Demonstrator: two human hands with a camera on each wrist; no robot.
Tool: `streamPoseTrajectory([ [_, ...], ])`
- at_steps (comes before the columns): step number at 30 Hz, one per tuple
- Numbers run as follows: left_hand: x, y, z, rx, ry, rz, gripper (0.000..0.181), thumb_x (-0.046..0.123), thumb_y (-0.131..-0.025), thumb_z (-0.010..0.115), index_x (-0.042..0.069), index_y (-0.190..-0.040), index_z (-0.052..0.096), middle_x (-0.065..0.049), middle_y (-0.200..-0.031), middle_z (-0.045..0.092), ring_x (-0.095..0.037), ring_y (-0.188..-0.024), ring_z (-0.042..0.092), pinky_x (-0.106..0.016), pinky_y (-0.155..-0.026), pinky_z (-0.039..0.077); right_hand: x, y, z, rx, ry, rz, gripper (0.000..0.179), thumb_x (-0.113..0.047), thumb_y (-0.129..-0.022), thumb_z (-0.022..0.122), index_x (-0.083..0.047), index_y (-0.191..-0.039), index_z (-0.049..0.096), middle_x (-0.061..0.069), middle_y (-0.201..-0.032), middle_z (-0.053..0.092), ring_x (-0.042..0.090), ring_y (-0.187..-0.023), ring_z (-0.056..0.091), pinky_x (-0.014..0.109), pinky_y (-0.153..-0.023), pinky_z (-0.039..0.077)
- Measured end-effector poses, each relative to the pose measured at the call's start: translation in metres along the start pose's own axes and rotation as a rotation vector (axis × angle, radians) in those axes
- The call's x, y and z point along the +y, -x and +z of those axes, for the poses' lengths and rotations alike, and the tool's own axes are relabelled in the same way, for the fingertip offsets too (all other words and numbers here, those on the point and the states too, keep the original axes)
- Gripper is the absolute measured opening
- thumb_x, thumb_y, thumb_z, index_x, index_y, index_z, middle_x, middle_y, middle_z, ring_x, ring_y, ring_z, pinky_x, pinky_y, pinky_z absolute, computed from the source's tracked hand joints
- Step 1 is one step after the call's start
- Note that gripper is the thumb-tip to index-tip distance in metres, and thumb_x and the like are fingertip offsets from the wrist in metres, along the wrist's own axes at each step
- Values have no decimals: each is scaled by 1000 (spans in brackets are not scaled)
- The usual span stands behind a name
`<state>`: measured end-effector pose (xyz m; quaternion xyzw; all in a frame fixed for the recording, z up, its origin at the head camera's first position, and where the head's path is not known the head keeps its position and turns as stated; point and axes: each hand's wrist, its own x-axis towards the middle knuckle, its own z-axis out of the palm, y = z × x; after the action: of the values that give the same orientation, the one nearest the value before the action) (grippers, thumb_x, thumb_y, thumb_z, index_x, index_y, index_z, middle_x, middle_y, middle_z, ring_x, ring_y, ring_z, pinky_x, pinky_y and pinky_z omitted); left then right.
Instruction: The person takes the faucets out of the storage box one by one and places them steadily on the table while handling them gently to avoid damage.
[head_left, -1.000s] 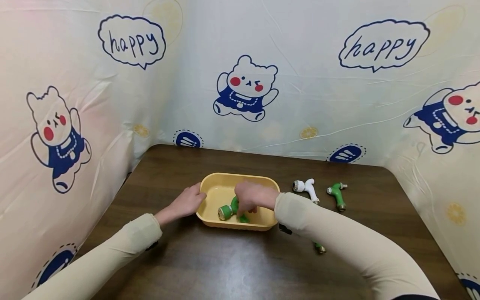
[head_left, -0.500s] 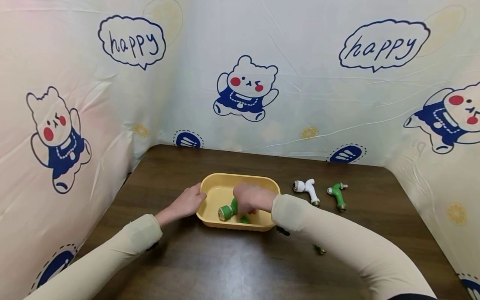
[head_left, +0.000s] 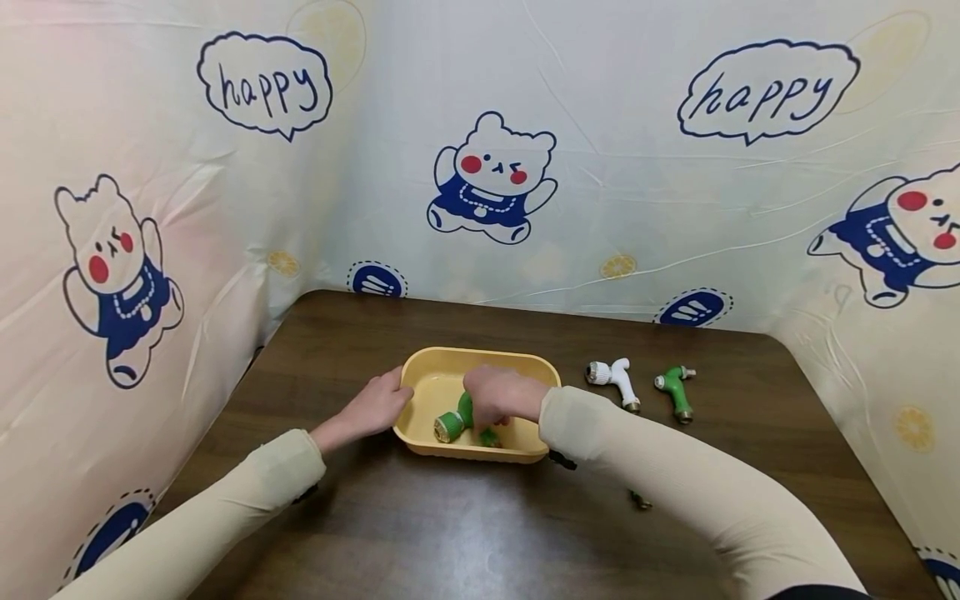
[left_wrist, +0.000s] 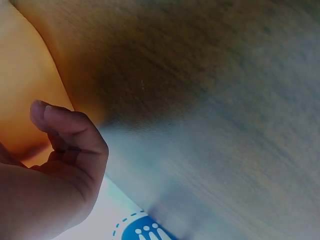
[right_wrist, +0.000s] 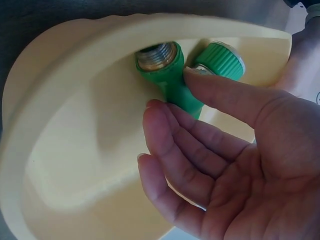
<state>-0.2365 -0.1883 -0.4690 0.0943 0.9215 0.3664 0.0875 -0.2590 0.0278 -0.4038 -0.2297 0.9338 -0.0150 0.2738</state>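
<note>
A green tap point(head_left: 451, 427) lies in the yellow plastic basin point(head_left: 517, 454). My right hand point(head_left: 498, 396) reaches down inside and pinches its body between thumb and fingertips. In the right wrist view, the green tap point(right_wrist: 179, 95) shows its threaded metal end toward the basin's rim, with the ribbed green knob beyond the thumb point(right_wrist: 212, 90). Part of its body is hidden behind the fingers. My left hand point(head_left: 375, 404) grips the basin's left end, thumb over the rim; the left wrist view shows curled fingers point(left_wrist: 75, 130) against the orange-looking outer wall.
Right of the basin, a white tap point(head_left: 619, 382) and another green tap point(head_left: 677, 394) lie on the dark wooden table point(head_left: 450, 525). A green piece with a brass end point(head_left: 640, 500) pokes out from under my right sleeve. A printed cloth point(head_left: 600, 208) encloses the table's back and sides.
My right hand and the green tap have shifted slightly left inside the basin. The left hand and the basin have stayed in place.
</note>
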Motion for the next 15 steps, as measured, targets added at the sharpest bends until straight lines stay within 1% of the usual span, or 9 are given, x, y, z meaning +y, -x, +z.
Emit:
streamPoseTrajectory([
  [7, -1, 0, 0, 8, -4, 2, 35, 9, -103, 43, -10, -130, 53, -10, -82, 64, -17, -64, 65, -32, -57, 54, -1, -2, -2, 15, 7, -7, 26, -17, -85, 88, -13, -88, 63, 3, -82, 64, 13, -52, 62, 26, -51, 50],
  [12, -1, 0, 0, 9, 2, 4, 35, 9, -103, 43, -10, -131, 53, -10, -82, 65, -18, -65, 66, -32, -57, 55, 0, -4, -2, 29, 15, -16, 24, -15, -85, 86, -13, -87, 63, 2, -83, 64, 15, -55, 66, 26, -50, 49],
  [15, -2, 0, 1, 10, 2, 2, 35, 9, -103, 43, -10, -130, 53, -10, -83, 65, -18, -65, 66, -32, -58, 55, 0, -6, -1, 43, 17, -20, 22, -13, -85, 85, -13, -87, 63, 2, -82, 64, 15, -55, 66, 25, -49, 47],
])
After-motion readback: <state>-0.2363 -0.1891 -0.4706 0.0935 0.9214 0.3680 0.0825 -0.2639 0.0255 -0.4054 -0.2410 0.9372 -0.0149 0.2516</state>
